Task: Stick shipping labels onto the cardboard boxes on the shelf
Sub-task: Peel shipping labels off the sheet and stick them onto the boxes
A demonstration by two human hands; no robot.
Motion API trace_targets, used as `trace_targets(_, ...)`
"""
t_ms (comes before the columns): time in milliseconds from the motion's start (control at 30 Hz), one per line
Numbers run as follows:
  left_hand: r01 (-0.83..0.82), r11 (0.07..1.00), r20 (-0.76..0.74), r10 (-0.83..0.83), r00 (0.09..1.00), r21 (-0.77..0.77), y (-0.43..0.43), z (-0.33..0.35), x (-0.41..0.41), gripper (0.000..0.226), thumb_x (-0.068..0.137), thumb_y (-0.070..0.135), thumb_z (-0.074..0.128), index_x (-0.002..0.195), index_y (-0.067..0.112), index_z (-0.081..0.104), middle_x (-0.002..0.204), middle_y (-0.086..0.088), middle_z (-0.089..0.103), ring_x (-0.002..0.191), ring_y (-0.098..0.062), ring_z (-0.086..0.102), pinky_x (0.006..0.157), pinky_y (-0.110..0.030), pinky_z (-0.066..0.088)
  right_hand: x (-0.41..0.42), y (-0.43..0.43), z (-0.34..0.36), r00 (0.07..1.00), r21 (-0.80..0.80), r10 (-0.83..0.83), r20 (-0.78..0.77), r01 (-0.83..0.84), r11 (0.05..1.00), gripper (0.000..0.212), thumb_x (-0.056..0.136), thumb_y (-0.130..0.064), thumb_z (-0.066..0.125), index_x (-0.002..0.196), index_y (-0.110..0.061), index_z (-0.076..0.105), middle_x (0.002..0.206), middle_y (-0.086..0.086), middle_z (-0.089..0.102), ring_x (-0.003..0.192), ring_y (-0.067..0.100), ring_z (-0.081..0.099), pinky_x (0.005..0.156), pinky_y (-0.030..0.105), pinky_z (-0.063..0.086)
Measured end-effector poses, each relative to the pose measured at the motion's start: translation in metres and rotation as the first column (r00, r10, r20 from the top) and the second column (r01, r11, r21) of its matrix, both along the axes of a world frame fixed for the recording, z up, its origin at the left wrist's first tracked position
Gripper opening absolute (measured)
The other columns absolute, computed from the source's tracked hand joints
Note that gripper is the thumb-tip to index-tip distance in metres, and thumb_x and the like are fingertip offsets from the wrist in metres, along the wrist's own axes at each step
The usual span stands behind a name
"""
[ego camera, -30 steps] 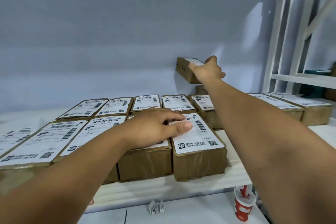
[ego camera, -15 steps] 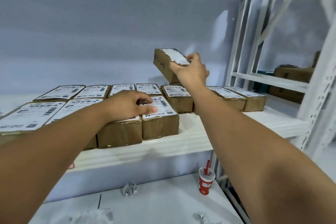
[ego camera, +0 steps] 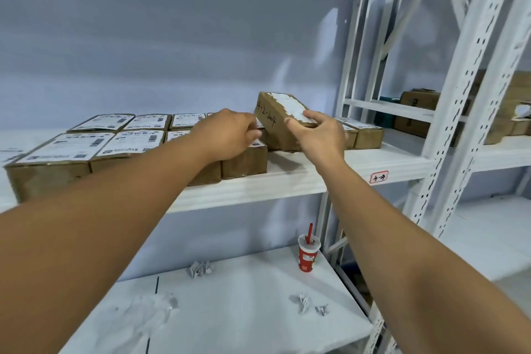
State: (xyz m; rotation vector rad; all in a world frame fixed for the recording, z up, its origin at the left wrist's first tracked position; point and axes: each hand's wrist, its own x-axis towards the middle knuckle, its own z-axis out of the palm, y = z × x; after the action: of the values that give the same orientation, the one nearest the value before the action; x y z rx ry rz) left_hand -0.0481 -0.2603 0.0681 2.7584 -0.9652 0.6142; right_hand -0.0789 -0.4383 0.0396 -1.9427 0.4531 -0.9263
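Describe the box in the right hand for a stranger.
On the white shelf, find the right end of the labelled boxes. The right hand holds one box tilted there: torn white scraps instead of a printed label, handwriting on its side.

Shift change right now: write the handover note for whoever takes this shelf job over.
Right hand: grips a tilted cardboard box over the shelf; its top shows only torn white paper.
Left hand: over the front-row labelled boxes; fingers hidden.
Done: the boxes in view in both rows carry labels.
Left: label the held box, then set it down.
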Motion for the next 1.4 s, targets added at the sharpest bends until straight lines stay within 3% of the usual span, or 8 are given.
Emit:
trace_targets(67,-0.017,0.997,-0.089,0.024,0.996,0.08,-0.004,-0.005,-0.008,0.039,0.091,0.053,0.047,0.114,0.024,0.059,0.113,-0.002,0.062,0.105,-0.024,0.055,0.085,-0.037,0.048,-0.012,0.0,-0.003,1.0,0.005,0.011,-0.026,-0.011,1.0,0.066,0.057,-0.065,0.061,0.116,-0.036,0.062,0.124,-0.005,0.057,0.122,0.02,0.044,0.094,0.035,0.046)
trace_targets(167,-0.077,0.978,0.019,0.075,0.997,0.194,-0.006,-0.013,-0.016,0.031,0.09,0.037,0.055,0.113,0.018,0.06,0.111,-0.006,0.063,0.102,-0.027,0.056,0.077,-0.034,0.048,-0.026,-0.002,-0.006,0.996,-0.021,0.021,-0.083,-0.023,1.0,0.067,0.058,-0.065,0.06,0.119,-0.036,0.061,0.128,-0.006,0.055,0.126,0.02,0.039,0.094,0.035,0.045)
trace_targets(300,-0.068,0.988,0.042,0.062,0.997,0.141,-0.002,-0.019,-0.016,0.028,0.089,0.014,0.051,0.115,0.016,0.06,0.112,-0.012,0.063,0.104,-0.032,0.056,0.08,-0.038,0.049,-0.041,-0.008,-0.004,0.997,-0.033,-0.001,-0.08,-0.001,0.999,0.062,0.062,-0.063,0.061,0.118,-0.036,0.06,0.126,-0.006,0.052,0.126,0.019,0.037,0.095,0.036,0.046)
trace_targets(667,-0.041,0.999,0.038,0.04,0.998,0.022,0.0,-0.027,-0.015,0.039,0.089,0.009,0.047,0.125,0.021,0.058,0.121,-0.009,0.063,0.111,-0.029,0.054,0.087,-0.033,0.045,-0.034,0.0,-0.014,0.97,-0.019,0.078,-0.231,-0.084,0.996,0.071,0.05,-0.07,0.057,0.11,-0.033,0.063,0.111,-0.001,0.065,0.124,0.02,0.046,0.079,0.033,0.038)
trace_targets(767,-0.04,0.999,0.041,0.039,0.998,0.015,-0.001,-0.028,-0.013,0.038,0.089,0.01,0.047,0.123,0.022,0.059,0.12,-0.007,0.063,0.111,-0.029,0.054,0.085,-0.034,0.044,-0.029,0.007,-0.022,0.967,-0.026,0.104,-0.234,-0.113,0.993,0.077,0.049,-0.078,0.061,0.112,-0.034,0.062,0.115,0.001,0.063,0.125,0.022,0.045,0.088,0.034,0.037)
trace_targets(900,-0.043,0.999,0.037,0.042,0.998,0.001,0.0,-0.031,-0.01,0.037,0.091,0.012,0.048,0.124,0.024,0.058,0.119,-0.006,0.063,0.11,-0.028,0.054,0.085,-0.034,0.045,-0.023,0.008,-0.03,0.97,-0.071,0.133,-0.205,-0.15,0.986,0.064,0.071,-0.067,0.066,0.124,-0.031,0.06,0.131,0.005,0.054,0.132,0.027,0.031,0.099,0.034,0.033)
trace_targets(1233,-0.051,0.998,0.072,0.048,0.996,0.031,0.0,-0.035,-0.011,0.038,0.091,0.007,0.047,0.126,0.02,0.054,0.116,-0.01,0.06,0.106,-0.029,0.054,0.08,-0.034,0.045,-0.013,0.012,-0.035,0.964,0.042,0.243,-0.106,-0.24,0.97,0.04,0.09,-0.034,0.059,0.129,-0.027,0.055,0.127,-0.001,0.06,0.11,0.017,0.059,0.096,0.027,0.043)
trace_targets(1400,-0.1,0.989,0.136,0.085,0.987,0.108,-0.003,-0.035,-0.017,0.031,0.089,0.004,0.046,0.119,0.012,0.051,0.114,-0.011,0.057,0.105,-0.03,0.053,0.068,-0.035,0.04,-0.016,0.018,-0.03,0.989,-0.003,0.147,-0.022,-0.148,0.989,0.049,0.087,-0.01,0.051,0.134,-0.024,0.049,0.133,0.001,0.052,0.127,0.023,0.043,0.106,0.031,0.035)
